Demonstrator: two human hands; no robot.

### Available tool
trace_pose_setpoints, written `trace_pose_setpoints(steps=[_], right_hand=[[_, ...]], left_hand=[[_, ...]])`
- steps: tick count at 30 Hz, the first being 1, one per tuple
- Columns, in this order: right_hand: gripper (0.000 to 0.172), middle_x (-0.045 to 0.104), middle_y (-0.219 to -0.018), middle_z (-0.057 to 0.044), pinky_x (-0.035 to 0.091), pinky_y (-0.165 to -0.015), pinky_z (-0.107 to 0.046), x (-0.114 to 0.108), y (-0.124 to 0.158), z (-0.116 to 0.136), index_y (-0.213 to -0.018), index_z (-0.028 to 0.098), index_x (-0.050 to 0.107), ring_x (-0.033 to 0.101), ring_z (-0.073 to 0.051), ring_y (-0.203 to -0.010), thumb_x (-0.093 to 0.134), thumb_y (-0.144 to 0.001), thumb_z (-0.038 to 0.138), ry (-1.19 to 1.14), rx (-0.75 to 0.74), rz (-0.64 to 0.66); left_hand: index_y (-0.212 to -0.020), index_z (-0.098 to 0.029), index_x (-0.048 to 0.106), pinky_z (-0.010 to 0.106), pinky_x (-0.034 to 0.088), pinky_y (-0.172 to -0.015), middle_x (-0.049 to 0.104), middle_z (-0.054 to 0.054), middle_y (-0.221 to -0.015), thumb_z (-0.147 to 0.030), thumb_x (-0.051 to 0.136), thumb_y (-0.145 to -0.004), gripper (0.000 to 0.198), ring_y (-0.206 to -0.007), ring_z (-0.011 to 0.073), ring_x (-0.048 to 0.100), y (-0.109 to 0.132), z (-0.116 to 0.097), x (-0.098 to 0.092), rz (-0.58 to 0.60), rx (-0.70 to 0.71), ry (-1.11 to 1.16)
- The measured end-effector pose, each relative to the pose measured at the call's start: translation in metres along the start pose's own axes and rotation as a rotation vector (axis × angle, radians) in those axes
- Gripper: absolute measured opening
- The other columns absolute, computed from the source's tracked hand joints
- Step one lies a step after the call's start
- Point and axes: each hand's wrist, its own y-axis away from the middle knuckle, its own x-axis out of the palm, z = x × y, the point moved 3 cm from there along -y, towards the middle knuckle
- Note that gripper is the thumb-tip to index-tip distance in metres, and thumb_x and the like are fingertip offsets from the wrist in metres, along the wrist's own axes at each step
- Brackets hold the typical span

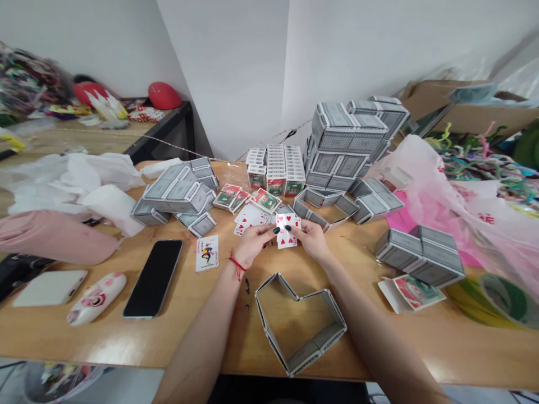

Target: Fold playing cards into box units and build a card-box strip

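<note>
Between my two hands, in the middle of the head view, are playing cards (288,238) with red hearts facing me. My left hand (255,242), with a red string at the wrist, pinches them from the left. My right hand (312,239) grips them from the right, thumb on the front. Behind my left hand lies a spread of loose cards (246,220). A joker card (208,253) lies face up to the left. Nearer to me, between my forearms, stands a heart-shaped frame of folded cards (269,336).
Stacked card boxes (275,168) stand at the back, with a tall card-built stack (345,146) to their right. Another card structure (177,191) is left of centre. A phone (154,279) lies left; green-yellow tape (497,300) sits right.
</note>
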Motion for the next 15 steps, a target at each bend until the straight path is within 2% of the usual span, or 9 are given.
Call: trace_pose_setpoints(steps=[7, 15], right_hand=[[0.039, 0.062, -0.062, -0.002, 0.041, -0.05, -0.025, 0.0012, 0.0012, 0.0029, -0.069, 0.015, 0.058, 0.053, -0.013, -0.054, 0.07, -0.057, 0.05, 0.051, -0.024, -0.012], [0.037, 0.062, -0.062, -0.002, 0.039, -0.048, -0.024, 0.0042, 0.0038, 0.0037, -0.069, 0.015, 0.059, 0.051, -0.012, -0.051, 0.066, -0.062, 0.05, 0.04, -0.041, 0.015]], left_hand=[[-0.08, -0.01, 0.068, 0.021, 0.026, -0.049, 0.054, -0.001, -0.057, -0.05, 0.069, -0.058, 0.045, -0.05, 0.0059, 0.04, 0.002, -0.0025, 0.0046, -0.066, 0.01, -0.028], [-0.07, -0.01, 0.065, 0.021, 0.029, -0.05, 0.055, -0.001, -0.057, -0.05, 0.072, -0.053, 0.044, -0.051, 0.0061, 0.04, 0.0029, -0.0016, 0.0057, -0.115, -0.003, -0.047]])
